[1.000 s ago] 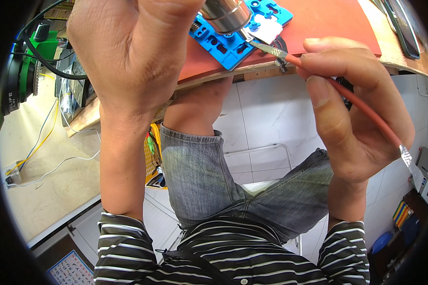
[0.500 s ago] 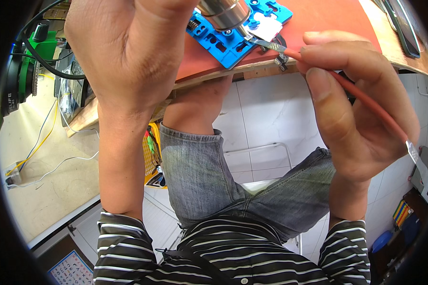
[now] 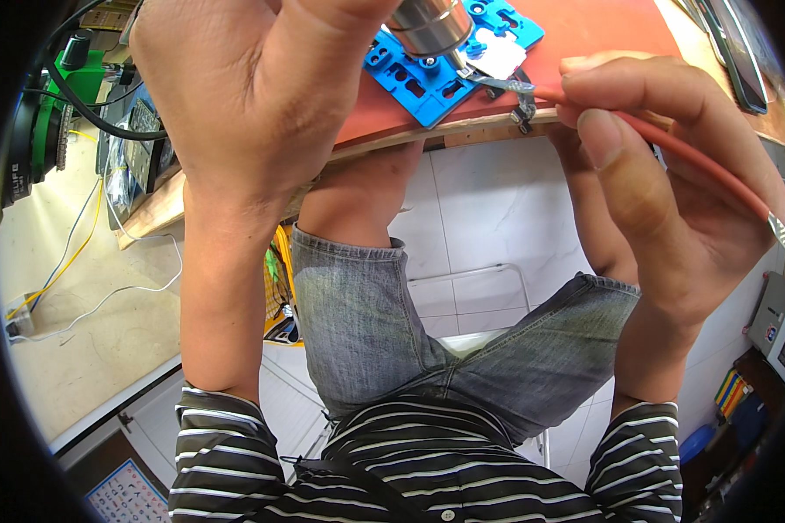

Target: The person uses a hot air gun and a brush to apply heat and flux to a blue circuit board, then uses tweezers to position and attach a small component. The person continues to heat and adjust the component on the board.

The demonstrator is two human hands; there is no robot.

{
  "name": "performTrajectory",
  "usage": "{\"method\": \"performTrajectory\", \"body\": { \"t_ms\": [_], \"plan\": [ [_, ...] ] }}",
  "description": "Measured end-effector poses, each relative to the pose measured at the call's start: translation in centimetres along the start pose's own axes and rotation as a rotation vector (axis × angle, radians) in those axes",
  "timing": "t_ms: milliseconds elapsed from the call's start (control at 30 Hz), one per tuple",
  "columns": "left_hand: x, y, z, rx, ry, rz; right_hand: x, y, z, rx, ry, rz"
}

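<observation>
At the upper left my left hand (image 3: 244, 96) is closed around what looks like a hot air gun. Only its shiny metal barrel (image 3: 432, 28) and narrow nozzle show; the fingertips and handle are hidden. Between thumb and fingers, my right hand (image 3: 672, 174) pinches a red-handled pry tool (image 3: 689, 157) with a flat metal blade at each end. The front blade reaches the edge of a blue clamping fixture (image 3: 423, 96), right beside the nozzle tip. On that fixture lies a whitish flat piece (image 3: 497, 57). Whether the blade touches this piece I cannot tell.
The fixture rests on a red mat (image 3: 602, 35) near the wooden table's front edge. Phone-like dark devices (image 3: 741, 61) lie at the far right. On the left stand a green and black apparatus (image 3: 70, 70), a black cable (image 3: 105, 135) and thin wires on a beige surface (image 3: 105, 340).
Both hands have shifted slightly to the right in the picture, along with the barrel and fixture. My right hand has tilted a little; the blade stays by the nozzle tip.
</observation>
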State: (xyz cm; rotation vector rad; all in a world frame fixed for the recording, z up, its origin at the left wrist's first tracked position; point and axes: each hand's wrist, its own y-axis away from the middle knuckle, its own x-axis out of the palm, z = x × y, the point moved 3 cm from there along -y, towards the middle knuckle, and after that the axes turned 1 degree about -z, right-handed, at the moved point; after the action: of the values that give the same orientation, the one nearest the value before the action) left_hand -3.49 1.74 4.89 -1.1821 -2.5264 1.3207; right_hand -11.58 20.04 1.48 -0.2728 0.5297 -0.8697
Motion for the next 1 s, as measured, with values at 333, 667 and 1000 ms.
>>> {"method": "performTrajectory", "body": {
  "t_ms": [333,667,1000],
  "plan": [
    [0.0,0.2,3.1,-0.013,0.518,-0.008,-0.1,-0.3,0.9,0.167,0.045,0.015],
    [-0.9,0.0,2.0,0.092,0.001,0.017,0.3,-0.8,1.3,0.25,0.002,-0.07],
    [-0.5,-0.2,0.5,0.067,-0.019,0.028,-0.4,-1.2,-0.2,0.101,0.024,-0.032]
  ]
}}
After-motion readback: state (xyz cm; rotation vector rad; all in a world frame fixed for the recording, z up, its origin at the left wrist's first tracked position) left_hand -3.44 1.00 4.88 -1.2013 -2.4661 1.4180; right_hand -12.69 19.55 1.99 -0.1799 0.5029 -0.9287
